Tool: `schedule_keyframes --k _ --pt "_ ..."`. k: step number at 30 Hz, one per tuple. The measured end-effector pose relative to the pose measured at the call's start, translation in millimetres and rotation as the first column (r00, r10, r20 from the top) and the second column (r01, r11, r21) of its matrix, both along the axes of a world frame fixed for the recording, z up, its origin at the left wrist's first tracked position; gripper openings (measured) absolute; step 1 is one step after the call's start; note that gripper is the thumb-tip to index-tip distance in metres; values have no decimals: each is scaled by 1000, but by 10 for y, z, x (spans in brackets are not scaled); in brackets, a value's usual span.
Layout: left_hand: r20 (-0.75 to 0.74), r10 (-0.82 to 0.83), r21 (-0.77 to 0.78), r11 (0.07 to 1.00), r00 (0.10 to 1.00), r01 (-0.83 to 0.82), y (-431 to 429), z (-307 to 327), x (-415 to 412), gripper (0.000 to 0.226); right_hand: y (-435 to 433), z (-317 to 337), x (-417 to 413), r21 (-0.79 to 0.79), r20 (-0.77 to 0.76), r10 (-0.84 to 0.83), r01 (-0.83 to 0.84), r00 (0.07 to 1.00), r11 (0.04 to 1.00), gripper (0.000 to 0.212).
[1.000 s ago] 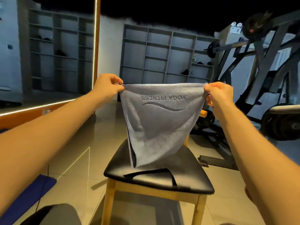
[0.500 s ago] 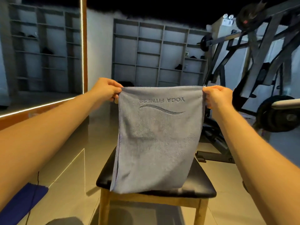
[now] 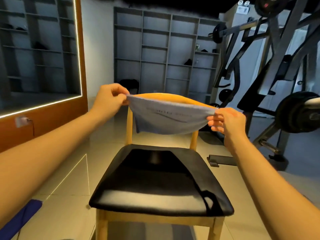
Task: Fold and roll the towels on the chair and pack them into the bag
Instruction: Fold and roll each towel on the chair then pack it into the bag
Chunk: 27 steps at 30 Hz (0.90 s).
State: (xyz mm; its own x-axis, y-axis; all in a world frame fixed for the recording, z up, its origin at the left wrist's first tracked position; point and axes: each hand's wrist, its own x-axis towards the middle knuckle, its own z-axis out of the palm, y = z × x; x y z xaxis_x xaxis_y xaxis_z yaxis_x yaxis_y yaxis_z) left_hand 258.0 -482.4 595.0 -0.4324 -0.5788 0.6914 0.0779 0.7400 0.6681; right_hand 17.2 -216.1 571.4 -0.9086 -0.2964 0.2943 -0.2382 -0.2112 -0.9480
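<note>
A grey towel with a wavy logo hangs stretched between both hands, level with the top of the chair's wooden backrest. My left hand pinches its left top corner. My right hand pinches its right top corner. The towel sags in the middle and covers most of the backrest, high above the seat. The chair's black padded seat lies below with a dark flat cloth or strap spread on it. No bag can be picked out.
A weight machine with plates stands close on the right. Grey shelving lines the far wall. A lit mirror panel is at the left. A blue mat lies on the tiled floor at bottom left.
The towel hung long in front of the chair before; now it is swung up and away, short and sagging by the backrest. Both hands have moved forward, and the seat is uncovered.
</note>
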Motion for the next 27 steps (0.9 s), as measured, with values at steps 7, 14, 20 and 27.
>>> schedule_keyframes --k 7,14,20,27 --pt "619 -38 16 999 784 36 104 -1573 454 24 329 -1339 105 559 362 225 -404 904 724 15" --pt "786 -102 59 994 610 90 178 -2000 636 15 536 -1528 125 702 420 423 -582 803 410 14" --pt "869 -182 98 975 461 200 224 -2097 772 8 641 -1603 215 738 508 474 -647 719 192 19" --pt "879 -237 133 956 415 262 262 -2276 887 8 701 -1663 382 790 513 471 -610 717 68 19"
